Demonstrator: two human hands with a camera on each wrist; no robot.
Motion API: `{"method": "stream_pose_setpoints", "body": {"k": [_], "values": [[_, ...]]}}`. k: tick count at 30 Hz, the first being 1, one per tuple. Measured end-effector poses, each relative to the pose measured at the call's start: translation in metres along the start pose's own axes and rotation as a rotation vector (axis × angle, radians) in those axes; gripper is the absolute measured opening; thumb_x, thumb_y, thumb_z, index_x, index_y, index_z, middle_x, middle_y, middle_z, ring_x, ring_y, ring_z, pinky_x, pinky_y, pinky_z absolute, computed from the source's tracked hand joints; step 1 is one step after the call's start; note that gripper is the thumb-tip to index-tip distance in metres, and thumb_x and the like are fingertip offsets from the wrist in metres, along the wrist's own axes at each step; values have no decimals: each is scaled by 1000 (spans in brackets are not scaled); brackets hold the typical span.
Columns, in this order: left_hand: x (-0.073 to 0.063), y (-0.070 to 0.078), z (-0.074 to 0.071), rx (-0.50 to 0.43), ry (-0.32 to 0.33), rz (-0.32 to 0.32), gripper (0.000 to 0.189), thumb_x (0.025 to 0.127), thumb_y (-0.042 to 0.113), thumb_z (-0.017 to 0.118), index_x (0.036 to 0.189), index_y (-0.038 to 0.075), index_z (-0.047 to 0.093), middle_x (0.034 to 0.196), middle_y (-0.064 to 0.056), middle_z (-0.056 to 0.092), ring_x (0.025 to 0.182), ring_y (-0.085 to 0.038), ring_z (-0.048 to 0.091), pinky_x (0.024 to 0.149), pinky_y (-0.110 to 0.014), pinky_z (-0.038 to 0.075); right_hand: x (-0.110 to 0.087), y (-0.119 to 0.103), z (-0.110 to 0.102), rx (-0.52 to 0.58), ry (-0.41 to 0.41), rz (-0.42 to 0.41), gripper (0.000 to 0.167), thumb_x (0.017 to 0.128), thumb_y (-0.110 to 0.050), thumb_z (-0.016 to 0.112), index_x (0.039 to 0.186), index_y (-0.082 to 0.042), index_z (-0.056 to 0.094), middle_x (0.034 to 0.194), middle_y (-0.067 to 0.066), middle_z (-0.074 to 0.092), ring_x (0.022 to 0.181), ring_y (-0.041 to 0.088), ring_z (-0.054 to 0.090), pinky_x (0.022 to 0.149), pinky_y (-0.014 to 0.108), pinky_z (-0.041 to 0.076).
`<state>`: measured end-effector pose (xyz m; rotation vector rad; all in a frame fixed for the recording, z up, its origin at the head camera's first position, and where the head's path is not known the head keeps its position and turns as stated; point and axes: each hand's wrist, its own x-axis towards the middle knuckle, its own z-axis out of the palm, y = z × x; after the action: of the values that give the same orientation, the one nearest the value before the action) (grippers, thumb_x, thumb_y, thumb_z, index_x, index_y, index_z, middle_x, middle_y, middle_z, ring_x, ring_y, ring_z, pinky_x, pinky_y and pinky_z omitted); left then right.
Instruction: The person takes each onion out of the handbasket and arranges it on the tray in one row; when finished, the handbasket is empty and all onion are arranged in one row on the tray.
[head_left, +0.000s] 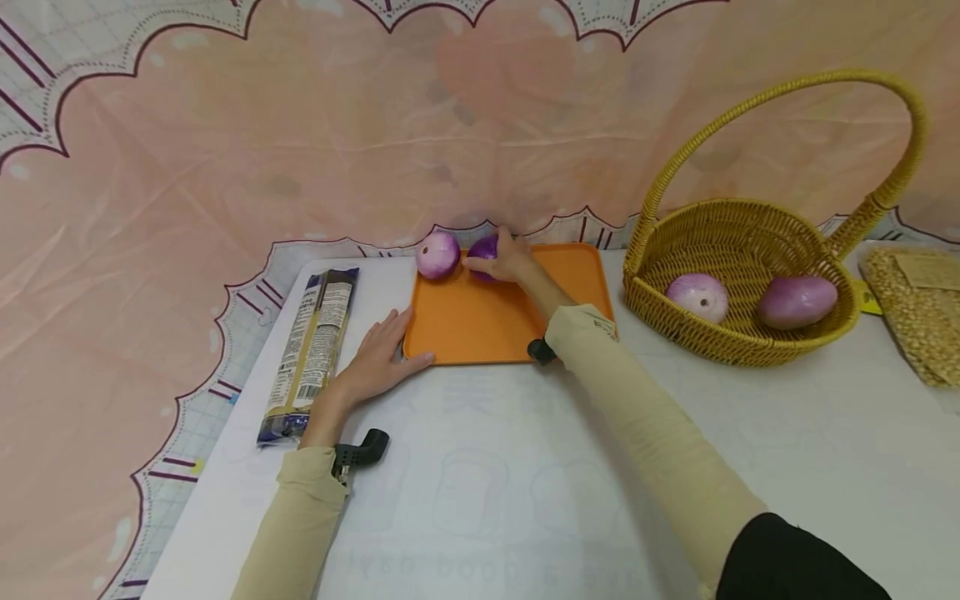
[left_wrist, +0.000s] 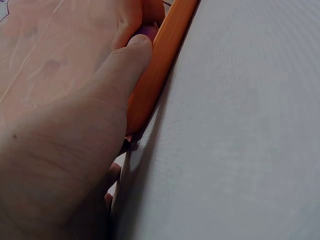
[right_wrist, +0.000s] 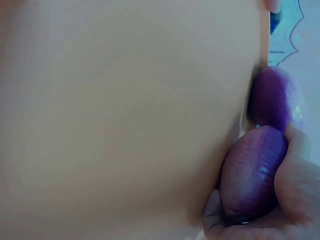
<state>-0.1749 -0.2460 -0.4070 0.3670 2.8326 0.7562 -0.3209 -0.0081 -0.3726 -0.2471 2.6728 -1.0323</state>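
An orange tray [head_left: 480, 325] lies on the white table, close to the wall. At its back edge my right hand [head_left: 513, 260] holds a purple onion [head_left: 482, 247], with thumb and fingers around it in the right wrist view. Just left of that, a second purple onion [head_left: 438, 256] sits at the tray's back left corner; the two look side by side in the right wrist view [right_wrist: 275, 97]. My left hand [head_left: 377, 358], fingers extended, rests at the tray's front left corner, its thumb along the rim in the left wrist view.
To the right stands a tall-handled wicker basket [head_left: 738, 352] with two purple onions [head_left: 697, 297] inside. Beyond it lies a bag of yellowish grains [head_left: 918, 312]. A long printed packet [head_left: 311, 354] lies left of the tray. Pink patterned cloth [head_left: 337, 150] covers the wall behind.
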Motion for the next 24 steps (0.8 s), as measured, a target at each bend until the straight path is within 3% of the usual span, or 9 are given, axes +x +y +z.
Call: {"method": "stream_pose_setpoints", "body": {"k": [9, 24], "values": [[0, 0, -1, -4, 0, -1, 91, 92, 51, 59, 157, 10, 9, 164, -12, 12, 153, -32, 3, 125, -50, -1, 0, -1, -1, -9, -1, 25, 94, 87, -60, 60, 147, -5, 12, 152, 31, 19, 144, 47, 17, 121, 51, 25], [0, -3, -4, -13, -3, -1, 91, 92, 51, 58, 157, 11, 9, 164, -12, 12, 153, -31, 2, 125, -50, -2, -1, -7, -2, -9, -24, 65, 100, 88, -66, 52, 151, -5, 2, 154, 33, 13, 145, 47, 15, 122, 50, 23]]}}
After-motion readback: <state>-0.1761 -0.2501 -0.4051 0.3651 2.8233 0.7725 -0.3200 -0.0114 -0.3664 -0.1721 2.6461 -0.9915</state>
